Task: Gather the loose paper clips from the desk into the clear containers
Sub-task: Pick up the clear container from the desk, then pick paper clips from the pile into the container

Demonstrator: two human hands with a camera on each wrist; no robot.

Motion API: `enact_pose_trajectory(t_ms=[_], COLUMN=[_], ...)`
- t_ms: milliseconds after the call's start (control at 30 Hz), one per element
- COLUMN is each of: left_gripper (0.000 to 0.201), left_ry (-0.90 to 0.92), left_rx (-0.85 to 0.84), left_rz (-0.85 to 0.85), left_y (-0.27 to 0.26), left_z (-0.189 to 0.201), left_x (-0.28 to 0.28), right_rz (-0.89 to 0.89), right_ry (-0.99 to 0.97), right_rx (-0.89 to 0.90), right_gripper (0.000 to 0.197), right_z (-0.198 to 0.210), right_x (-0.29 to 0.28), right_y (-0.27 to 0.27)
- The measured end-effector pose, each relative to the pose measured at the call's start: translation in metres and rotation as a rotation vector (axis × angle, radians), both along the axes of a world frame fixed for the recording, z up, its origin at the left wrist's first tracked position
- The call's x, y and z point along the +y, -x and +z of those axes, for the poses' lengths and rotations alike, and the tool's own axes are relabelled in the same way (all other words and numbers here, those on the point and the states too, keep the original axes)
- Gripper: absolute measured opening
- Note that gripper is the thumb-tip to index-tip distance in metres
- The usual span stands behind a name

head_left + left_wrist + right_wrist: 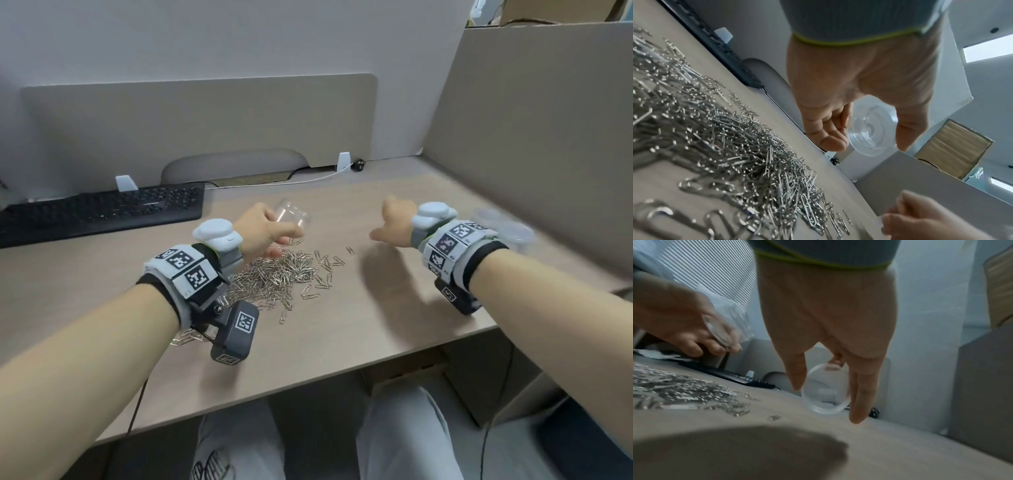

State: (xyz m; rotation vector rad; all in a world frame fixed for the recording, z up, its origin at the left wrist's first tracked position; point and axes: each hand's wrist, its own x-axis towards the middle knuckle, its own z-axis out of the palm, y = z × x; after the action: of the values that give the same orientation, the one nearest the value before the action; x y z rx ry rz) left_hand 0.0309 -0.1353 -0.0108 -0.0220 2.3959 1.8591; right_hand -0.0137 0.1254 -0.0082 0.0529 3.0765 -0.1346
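Note:
A big heap of silver paper clips (274, 277) lies on the desk (383, 318) in front of me, with stray clips at its right edge. My left hand (274, 236) grips a clear container (291, 219), tilted, just above the heap's far side; its round base (871, 129) shows between my thumb and fingers in the left wrist view. My right hand (387, 226) hovers to the right of the heap. It pinches a clear round lid (825, 391) between thumb and fingers. That lid is hidden under the hand in the head view.
More clear containers (503, 228) stand behind my right wrist, near the cardboard partition (531, 137). A black keyboard (102, 212) lies at the back left. A white cable (315, 178) runs along the rear edge.

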Motion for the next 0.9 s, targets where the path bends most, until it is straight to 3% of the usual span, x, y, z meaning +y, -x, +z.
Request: enact_pose_trajectory(t_ms=[100, 233, 433, 600, 767, 900], left_gripper=[0.063, 0.049, 0.059, 0.051, 0.047, 0.052], left_ry=[-0.049, -0.128, -0.141, -0.110, -0.080, -0.036], left_rx=[-0.017, 0.017, -0.002, -0.006, -0.049, -0.038], left_rz=[0.046, 0.093, 0.098, 0.160, 0.186, 0.234], left_y=[0.000, 0.005, 0.003, -0.006, -0.017, -0.023], left_z=[-0.003, -0.006, -0.002, -0.004, -0.006, -0.009], left_x=[-0.003, -0.009, -0.023, -0.043, -0.069, -0.079], right_rz=[-0.021, 0.003, 0.056, 0.089, 0.153, 0.292], right_ry=[-0.010, -0.061, -0.095, -0.153, -0.018, -0.023], right_rx=[-0.059, -0.060, -0.056, -0.154, -0.260, -0.286], right_gripper=[0.045, 0.044, 0.043, 0.042, 0.061, 0.100], right_z=[-0.015, -0.024, -0.009, -0.008, -0.009, -0.008], right_x=[0.011, 0.018, -0.021, -0.064, -0.109, -0.153], right_y=[0.006, 0.007, 0.022, -0.001, -0.006, -0.012])
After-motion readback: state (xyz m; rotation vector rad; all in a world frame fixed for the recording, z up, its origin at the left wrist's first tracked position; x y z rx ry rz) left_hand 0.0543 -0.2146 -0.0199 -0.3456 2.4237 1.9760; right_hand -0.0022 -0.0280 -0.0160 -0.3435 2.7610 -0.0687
